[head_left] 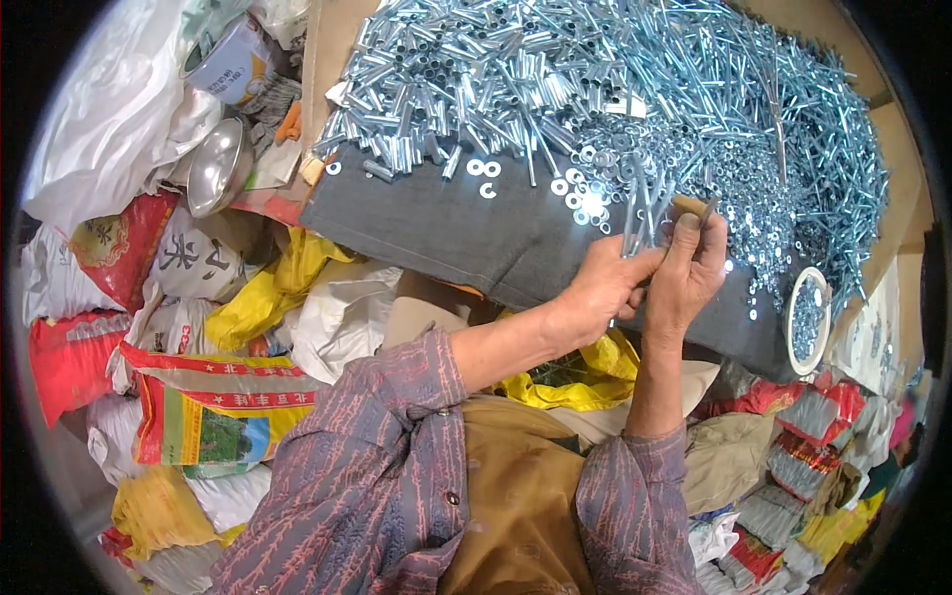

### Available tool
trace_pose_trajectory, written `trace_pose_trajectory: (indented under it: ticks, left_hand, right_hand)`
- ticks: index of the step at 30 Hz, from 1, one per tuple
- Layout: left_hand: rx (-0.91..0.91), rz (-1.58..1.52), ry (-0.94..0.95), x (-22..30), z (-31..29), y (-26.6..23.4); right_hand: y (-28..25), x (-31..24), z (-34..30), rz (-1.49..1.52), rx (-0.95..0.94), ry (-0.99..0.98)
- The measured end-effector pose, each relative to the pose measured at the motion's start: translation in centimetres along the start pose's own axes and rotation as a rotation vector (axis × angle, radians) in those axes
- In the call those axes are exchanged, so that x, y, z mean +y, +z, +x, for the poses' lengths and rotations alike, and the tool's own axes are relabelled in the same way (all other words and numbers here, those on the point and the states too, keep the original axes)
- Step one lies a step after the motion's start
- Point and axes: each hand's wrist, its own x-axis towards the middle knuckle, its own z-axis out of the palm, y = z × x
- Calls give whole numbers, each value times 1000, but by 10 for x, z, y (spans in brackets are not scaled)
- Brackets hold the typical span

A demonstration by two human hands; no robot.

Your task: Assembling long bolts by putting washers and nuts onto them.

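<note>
My left hand is closed around several long, thin metal bolts, which point up and away from me over the table's dark cloth. Close against it, my right hand is closed too, its thumb bent upward. A tan piece shows at its fingertips; whether it is a finger cover or a held thing I cannot tell. Beyond both hands lie loose washers and a broad heap of shiny metal sleeves and bolts. Small nuts and washers are scattered just right of my fingers.
A dark cloth covers the table's near part. A white-rimmed round dish of small metal parts sits at the right edge. Left stand a metal bowl and a white bucket. Printed sacks crowd both sides.
</note>
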Motion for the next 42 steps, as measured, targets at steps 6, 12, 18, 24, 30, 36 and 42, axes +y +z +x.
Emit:
trace_pose_trajectory:
  ticks: [6, 12, 18, 24, 30, 36, 42]
  left_hand:
    - [296, 272, 180, 62, -35, -44]
    - [931, 1785, 443, 119, -20, -98]
    - [955, 1746, 476, 119, 1, -102]
    - [715, 1471, 481, 137, -1, -118]
    - [272, 505, 188, 137, -37, -99]
    - [50, 107, 86, 100, -31, -92]
    - [62, 121, 123, 85, -24, -85]
  right_hand:
    - [-2, -7, -5, 253, -94, 223]
    - [-1, 1, -14, 340, -213, 231]
    - [3, -6, -17, 227, -337, 232]
    - [-3, -6, -22, 210, -458, 277]
    - [-2, -16, -24, 221, -540, 319]
    - [-2, -36, -29, 169, -671, 251]
    - [1, -27, -38, 145, -639, 194]
